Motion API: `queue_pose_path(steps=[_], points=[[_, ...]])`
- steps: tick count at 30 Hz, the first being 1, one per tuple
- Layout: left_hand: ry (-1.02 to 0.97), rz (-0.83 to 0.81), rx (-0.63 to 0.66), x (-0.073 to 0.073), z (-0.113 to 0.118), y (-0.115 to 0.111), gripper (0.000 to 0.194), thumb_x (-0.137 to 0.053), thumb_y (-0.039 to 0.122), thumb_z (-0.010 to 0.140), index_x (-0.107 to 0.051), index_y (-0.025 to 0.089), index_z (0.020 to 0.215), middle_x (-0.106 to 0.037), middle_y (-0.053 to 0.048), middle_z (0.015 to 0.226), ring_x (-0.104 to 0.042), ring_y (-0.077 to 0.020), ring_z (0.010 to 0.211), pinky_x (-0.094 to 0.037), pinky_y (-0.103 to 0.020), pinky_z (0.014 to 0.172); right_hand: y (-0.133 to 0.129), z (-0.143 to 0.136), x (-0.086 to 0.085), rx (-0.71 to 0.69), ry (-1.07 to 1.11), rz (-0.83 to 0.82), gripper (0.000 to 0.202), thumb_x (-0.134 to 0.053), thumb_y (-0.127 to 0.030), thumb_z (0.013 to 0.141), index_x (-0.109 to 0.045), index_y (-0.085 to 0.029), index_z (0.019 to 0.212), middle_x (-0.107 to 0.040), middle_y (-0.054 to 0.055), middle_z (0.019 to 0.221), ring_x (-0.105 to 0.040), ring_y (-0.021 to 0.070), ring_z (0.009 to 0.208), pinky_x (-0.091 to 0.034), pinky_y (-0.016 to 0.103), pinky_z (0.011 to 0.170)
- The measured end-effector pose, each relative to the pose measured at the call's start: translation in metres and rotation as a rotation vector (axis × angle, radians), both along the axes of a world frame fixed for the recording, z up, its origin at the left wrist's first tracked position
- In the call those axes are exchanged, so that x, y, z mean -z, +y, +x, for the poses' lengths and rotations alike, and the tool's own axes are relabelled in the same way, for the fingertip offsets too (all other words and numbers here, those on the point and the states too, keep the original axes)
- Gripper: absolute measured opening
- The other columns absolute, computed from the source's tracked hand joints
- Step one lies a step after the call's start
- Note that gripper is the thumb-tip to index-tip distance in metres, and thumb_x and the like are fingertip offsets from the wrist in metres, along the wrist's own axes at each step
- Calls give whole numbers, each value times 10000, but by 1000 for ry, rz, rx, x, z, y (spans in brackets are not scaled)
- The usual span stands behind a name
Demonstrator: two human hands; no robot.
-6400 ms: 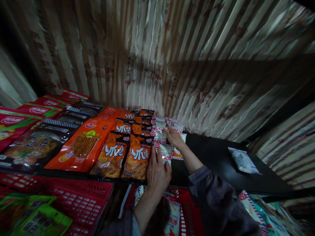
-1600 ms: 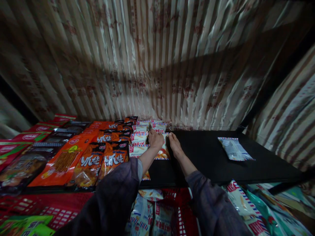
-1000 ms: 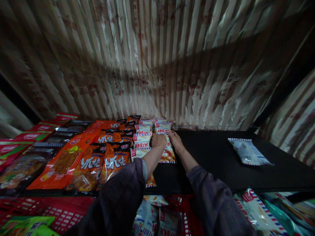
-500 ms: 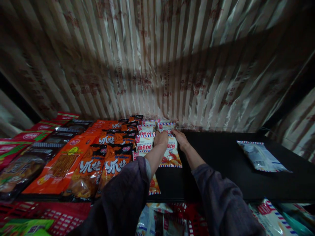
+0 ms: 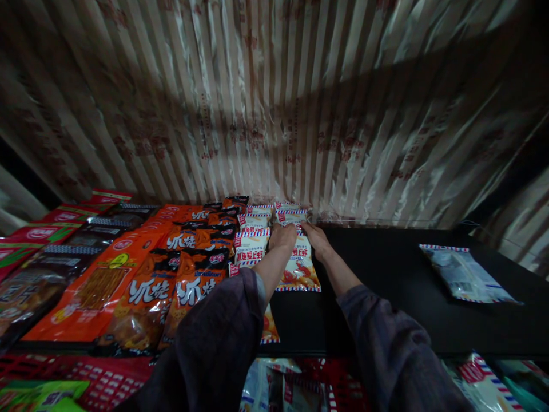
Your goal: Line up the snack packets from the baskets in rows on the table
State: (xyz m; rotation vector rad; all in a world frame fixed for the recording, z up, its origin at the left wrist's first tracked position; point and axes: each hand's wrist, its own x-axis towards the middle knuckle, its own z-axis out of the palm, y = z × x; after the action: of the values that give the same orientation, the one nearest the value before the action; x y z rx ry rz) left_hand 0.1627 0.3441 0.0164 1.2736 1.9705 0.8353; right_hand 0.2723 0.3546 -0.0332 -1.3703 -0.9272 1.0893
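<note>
A white, red and orange snack bag (image 5: 299, 269) lies face up on the black shelf (image 5: 369, 286), in the right column of white bags. My left hand (image 5: 283, 236) has its fingers curled at the bag's upper left, partly covering it. At the upper right corner, my right hand (image 5: 316, 240) pinches the same bag's edge; its fingertips are partly hidden. Behind both hands lies another white bag (image 5: 290, 217). To the left, a neighbouring column has a matching white bag (image 5: 251, 247), and my left forearm hides the lower part of that column.
Orange snack bags (image 5: 199, 280), dark bags (image 5: 40, 280) and red bags (image 5: 47, 233) fill the shelf's left side. One pale bag (image 5: 469, 274) lies face down at right. Red baskets (image 5: 107, 372) holding bags stand below the front edge. Striped sheeting (image 5: 274, 114) hangs behind.
My view has shifted slightly. Both hands stay at the upper end of the white bag, with only a small movement of the fingers.
</note>
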Motion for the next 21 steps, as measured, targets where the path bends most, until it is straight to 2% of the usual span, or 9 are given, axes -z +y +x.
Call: queue_pose_path(steps=[4,9,15,21], points=[[-10,-53,24,-3,0,-4,411,-519,354,808,-626,188,1169,-686,-141,1193,-655,-296,1085,-502,-333,844,-3,-3,-3,-4,1,-8,366,-621,-419,834,-704,-152,1071,-767,87,941,-726,215,770,-576,327,735],[-30,-67,26,-3,-3,-7,430,-537,354,798,-627,173,1177,-698,-157,1158,-670,-318,1047,-512,-355,804,-11,-7,-8,10,-17,-28,356,-616,-400,842,-704,-142,1070,-767,88,939,-727,218,813,-569,315,756],[-34,-39,14,-1,-4,-5,384,-555,311,801,-644,170,1148,-709,-157,1130,-667,-307,1063,-516,-340,811,-16,-12,-11,-7,-28,-22,348,-575,-376,868,-700,-143,1093,-773,81,889,-727,216,744,-567,306,693],[-33,10,-7,4,-5,-5,387,-606,332,790,-637,195,1151,-730,-144,1064,-678,-304,1034,-521,-357,820,-15,-12,-10,-12,-71,-12,363,-582,-402,857,-703,-155,1094,-770,82,916,-727,221,796,-559,323,749]])
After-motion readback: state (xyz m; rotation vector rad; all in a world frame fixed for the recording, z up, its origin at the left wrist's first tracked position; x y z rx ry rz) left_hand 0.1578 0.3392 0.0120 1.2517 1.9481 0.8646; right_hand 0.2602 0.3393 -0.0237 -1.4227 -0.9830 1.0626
